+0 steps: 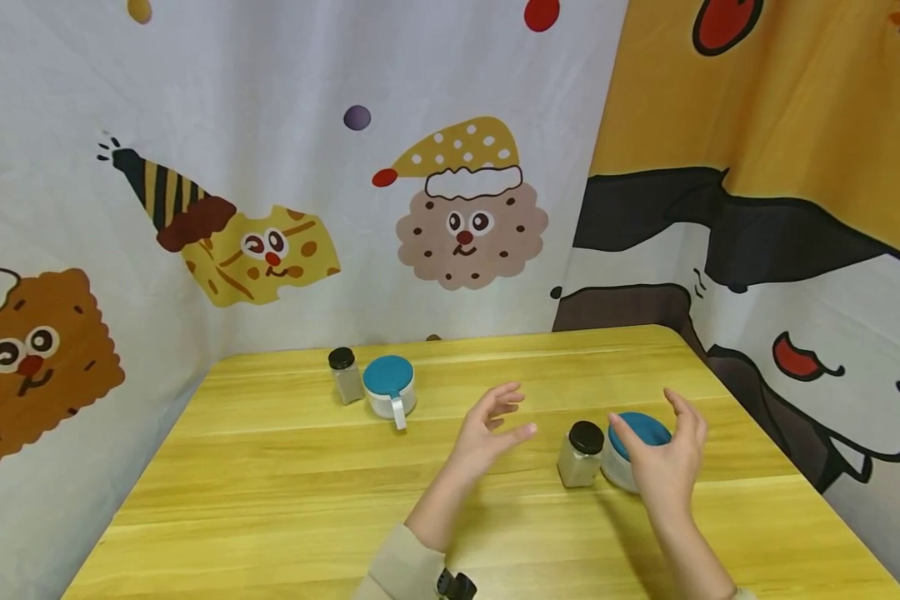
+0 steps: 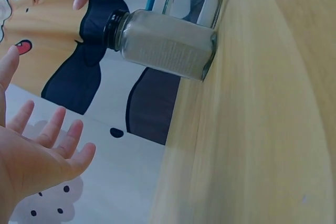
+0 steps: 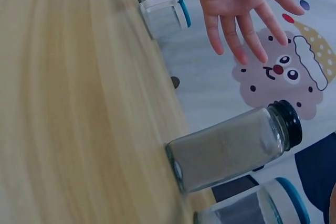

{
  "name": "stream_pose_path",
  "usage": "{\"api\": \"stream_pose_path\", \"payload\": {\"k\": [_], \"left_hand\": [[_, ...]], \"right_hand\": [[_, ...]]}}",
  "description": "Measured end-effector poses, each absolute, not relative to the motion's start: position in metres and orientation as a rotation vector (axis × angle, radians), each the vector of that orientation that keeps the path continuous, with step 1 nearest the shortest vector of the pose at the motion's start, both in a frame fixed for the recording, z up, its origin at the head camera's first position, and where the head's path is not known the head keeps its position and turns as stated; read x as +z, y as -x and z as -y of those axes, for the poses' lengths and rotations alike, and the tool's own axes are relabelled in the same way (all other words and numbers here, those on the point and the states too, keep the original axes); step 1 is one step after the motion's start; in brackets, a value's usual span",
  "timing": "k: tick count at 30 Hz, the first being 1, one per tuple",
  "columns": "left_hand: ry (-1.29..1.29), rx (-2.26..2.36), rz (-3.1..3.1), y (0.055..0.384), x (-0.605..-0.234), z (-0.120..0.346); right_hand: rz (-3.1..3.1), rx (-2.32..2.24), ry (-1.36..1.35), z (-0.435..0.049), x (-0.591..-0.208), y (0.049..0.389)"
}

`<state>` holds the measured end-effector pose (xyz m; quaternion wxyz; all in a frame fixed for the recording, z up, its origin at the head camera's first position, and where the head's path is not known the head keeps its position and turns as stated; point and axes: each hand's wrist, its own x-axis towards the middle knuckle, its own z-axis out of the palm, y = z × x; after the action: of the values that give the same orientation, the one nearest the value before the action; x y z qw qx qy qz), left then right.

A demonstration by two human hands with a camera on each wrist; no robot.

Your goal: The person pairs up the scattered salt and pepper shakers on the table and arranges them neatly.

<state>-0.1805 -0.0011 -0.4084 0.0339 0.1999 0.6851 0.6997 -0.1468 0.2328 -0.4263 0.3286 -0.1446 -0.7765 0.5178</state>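
Observation:
On the right of the table, a square glass spice jar [image 1: 579, 462] with a black lid stands upright, filled with something pale grey. Right beside it is a round container [image 1: 621, 468] with a blue lid, partly hidden by my right hand [image 1: 669, 467]. That hand hovers over the container's near right side, thumb and fingers spread, gripping nothing. My left hand [image 1: 483, 433] is in the air left of the jar, palm facing it and fingers apart, touching nothing. The left wrist view shows the jar [image 2: 165, 43] between both hands.
At the table's back left stand another black-lidded jar [image 1: 347, 383] and a blue-lidded container [image 1: 388, 387] with a white handle. The wooden table [image 1: 270, 517] ends at printed curtains [image 1: 285, 125] behind and to the right.

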Motion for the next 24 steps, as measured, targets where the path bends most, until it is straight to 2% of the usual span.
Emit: {"api": "stream_pose_path", "payload": {"k": [24], "left_hand": [[-0.608,2.199,-2.167,0.178,-0.388,0.038]], "right_hand": [[2.069,1.366,0.132,-0.213,-0.414,0.157]]}}
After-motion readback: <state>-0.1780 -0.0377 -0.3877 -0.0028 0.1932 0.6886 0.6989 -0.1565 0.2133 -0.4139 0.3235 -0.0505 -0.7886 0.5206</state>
